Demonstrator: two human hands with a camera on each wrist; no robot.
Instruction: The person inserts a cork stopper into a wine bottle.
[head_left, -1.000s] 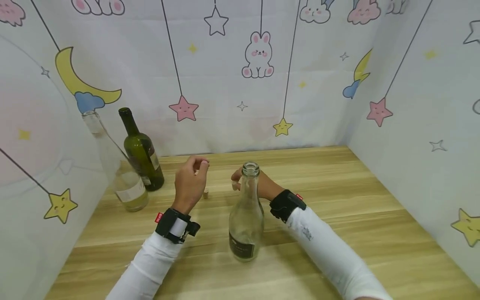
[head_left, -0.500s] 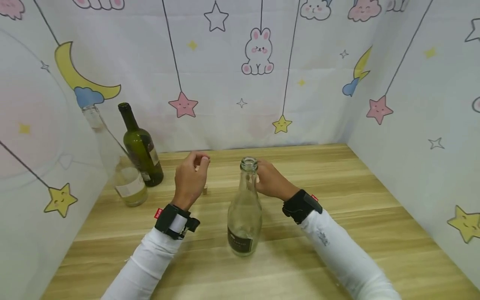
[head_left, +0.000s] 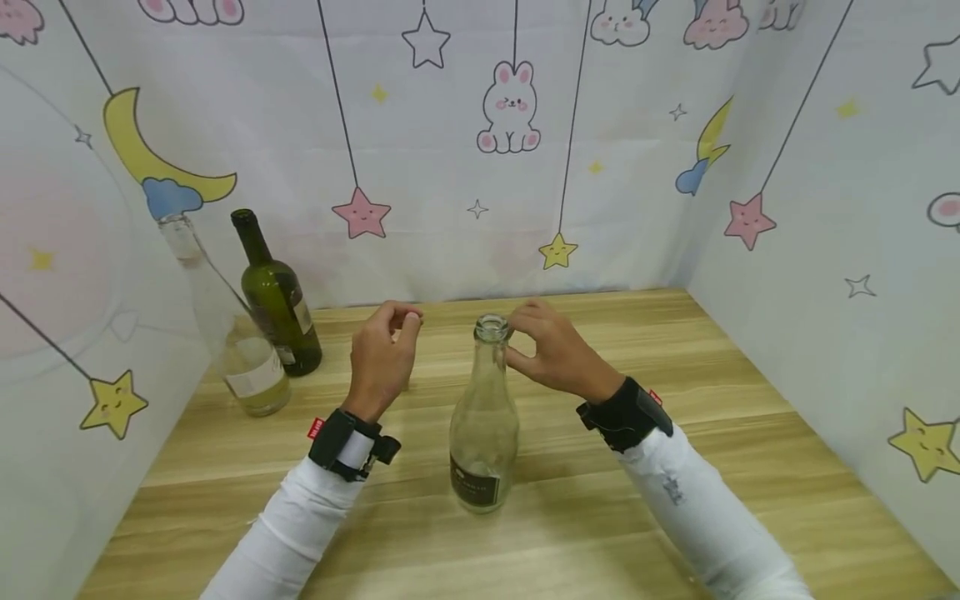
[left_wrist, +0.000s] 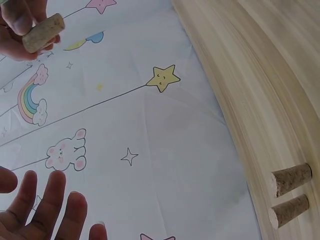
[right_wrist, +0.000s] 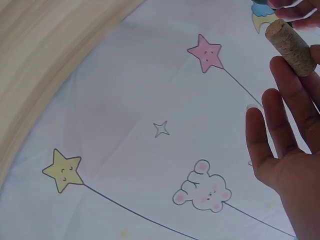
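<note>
An uncapped clear glass bottle [head_left: 483, 417] with a dark label stands upright between my hands. My right hand [head_left: 562, 350] is beside its mouth, pinching a cork [right_wrist: 291, 47] between thumb and forefinger; in the head view the bottle neck and fingers hide that cork. In the left wrist view, the right hand's cork [left_wrist: 44, 33] is tilted at the upper left. My left hand [head_left: 381, 354] hovers left of the bottle, fingers loosely bent and nothing in them. Two more corks, one [left_wrist: 291, 180] beside another [left_wrist: 289, 211], stand on the table, mostly hidden behind the left hand in the head view.
At the back left a green bottle [head_left: 279, 312] and a clear bottle [head_left: 255, 379] with pale liquid stand close together. A printed cloth [head_left: 442, 250] bounds the wooden table [head_left: 600, 517] at the back and both sides.
My right hand has come from behind the bottle, low over the table, up and right to the bottle's mouth with the cork. The left hand has stayed nearly still.
</note>
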